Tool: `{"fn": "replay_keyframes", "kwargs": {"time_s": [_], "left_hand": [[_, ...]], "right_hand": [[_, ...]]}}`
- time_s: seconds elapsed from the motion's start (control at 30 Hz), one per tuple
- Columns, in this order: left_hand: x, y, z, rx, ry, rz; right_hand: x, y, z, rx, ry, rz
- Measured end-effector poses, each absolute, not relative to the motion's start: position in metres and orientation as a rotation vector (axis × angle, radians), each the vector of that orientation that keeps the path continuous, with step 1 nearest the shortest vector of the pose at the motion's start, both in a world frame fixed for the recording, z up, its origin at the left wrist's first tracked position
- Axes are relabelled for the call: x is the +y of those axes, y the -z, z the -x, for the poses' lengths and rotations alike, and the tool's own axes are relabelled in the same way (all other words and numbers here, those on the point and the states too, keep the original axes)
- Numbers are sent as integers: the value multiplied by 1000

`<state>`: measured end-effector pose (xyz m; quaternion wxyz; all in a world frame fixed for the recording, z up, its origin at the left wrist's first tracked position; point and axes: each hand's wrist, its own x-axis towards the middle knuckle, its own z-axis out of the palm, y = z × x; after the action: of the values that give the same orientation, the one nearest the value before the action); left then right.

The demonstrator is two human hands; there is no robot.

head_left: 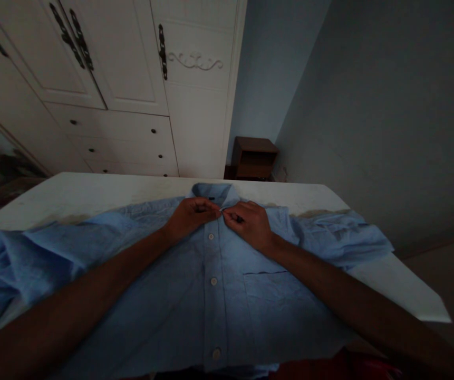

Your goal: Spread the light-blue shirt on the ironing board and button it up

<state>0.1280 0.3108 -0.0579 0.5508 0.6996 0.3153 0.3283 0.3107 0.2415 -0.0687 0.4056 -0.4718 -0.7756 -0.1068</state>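
A light blue button-up shirt (163,306) lies front side up, its collar (211,191) at the far edge and its sleeves spread to both sides. Just below the collar, my left hand (195,214) pinches the placket edge from the left. My right hand (248,219) grips the same spot from the right, fingertips almost meeting the left ones. Whatever button lies between the fingers is hidden. Further down the placket, several white buttons (213,282) sit fastened in a line. A chest pocket (270,295) is partly covered by my right forearm.
The shirt rests on a white table (96,187) with angled corners. Behind it stands a white wardrobe (132,68) with dark handles and drawers. A small brown cabinet (255,158) is beyond the table, near the grey wall (388,121) on the right.
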Motion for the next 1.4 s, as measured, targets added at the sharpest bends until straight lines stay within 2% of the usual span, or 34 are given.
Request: {"fn": "replay_keyframes", "kwargs": {"time_s": [0.53,0.93,1.17,1.27,1.4], "left_hand": [[304,61,-134,850,-934,-1844],[305,60,-133,806,-894,-1835],[298,58,-131,811,-912,-2095],[294,58,-129,682,-1002,-2294],[294,59,-125,388,-1190,-2540]], "right_hand": [[250,71,-318,-1965,-69,1133],[248,64,-316,-1963,167,1210],[252,57,-330,-2163,32,1114],[248,51,-335,-2241,154,1009],[240,46,-336,-2284,473,897]]}}
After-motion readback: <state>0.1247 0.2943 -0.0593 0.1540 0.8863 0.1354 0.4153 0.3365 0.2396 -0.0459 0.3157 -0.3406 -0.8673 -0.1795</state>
